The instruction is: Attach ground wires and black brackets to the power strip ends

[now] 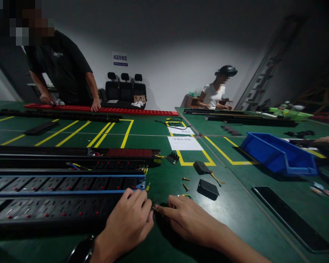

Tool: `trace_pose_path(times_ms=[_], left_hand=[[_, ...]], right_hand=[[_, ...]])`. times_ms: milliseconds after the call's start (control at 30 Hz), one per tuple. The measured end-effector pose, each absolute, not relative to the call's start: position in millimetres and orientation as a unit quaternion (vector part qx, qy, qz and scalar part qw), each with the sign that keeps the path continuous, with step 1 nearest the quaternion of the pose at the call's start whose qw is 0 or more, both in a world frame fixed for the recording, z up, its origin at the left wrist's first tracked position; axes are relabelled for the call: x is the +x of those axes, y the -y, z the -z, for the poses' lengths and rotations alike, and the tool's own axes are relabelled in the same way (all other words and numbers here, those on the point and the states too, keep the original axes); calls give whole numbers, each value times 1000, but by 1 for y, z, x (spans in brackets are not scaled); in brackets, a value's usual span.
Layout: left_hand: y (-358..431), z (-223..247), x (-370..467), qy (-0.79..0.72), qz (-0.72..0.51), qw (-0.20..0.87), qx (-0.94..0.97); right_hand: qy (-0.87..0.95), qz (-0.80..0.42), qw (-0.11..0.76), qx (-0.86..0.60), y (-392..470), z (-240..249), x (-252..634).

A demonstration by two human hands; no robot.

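Observation:
My left hand [130, 219], a dark watch on its wrist, is closed at the right end of the black socket strips [71, 212], near the blue-edged strip [71, 184]. Its fingertips pinch something small and dark that I cannot make out. My right hand [189, 219] points its index finger at the same spot, with a small brass-coloured piece [155, 208] at its tip. Beyond the right hand lie two screws [186, 187], a black end cap [207, 189] and another black cap [202, 167] with yellow-green wires.
A blue bin [276, 153] and a dark flat phone-like slab [292, 217] lie at right. White papers [185, 143] are taped mid-table. Across the table, one person stands behind a red rail [112, 110]; another works farther right. An arm shows at the right edge.

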State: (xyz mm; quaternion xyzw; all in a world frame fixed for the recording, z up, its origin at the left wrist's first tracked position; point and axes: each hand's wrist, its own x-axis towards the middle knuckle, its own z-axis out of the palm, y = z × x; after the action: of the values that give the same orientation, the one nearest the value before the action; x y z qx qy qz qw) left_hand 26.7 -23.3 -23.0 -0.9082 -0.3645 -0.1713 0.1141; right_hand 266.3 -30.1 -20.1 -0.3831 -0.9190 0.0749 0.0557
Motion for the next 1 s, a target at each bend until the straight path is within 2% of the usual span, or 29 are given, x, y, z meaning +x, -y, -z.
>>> trace_pose_path(times_ms=[467,767,1000], left_hand=[[24,29,27,391,201,94,-893],[17,53,25,395,193,123,-890],[7,69,26,371,172,142,-901]], right_hand=[[914,-76,114,-381,25,49,265],[919,49,193,-340,9,93,260],[916,123,254,-284,4,91,261]])
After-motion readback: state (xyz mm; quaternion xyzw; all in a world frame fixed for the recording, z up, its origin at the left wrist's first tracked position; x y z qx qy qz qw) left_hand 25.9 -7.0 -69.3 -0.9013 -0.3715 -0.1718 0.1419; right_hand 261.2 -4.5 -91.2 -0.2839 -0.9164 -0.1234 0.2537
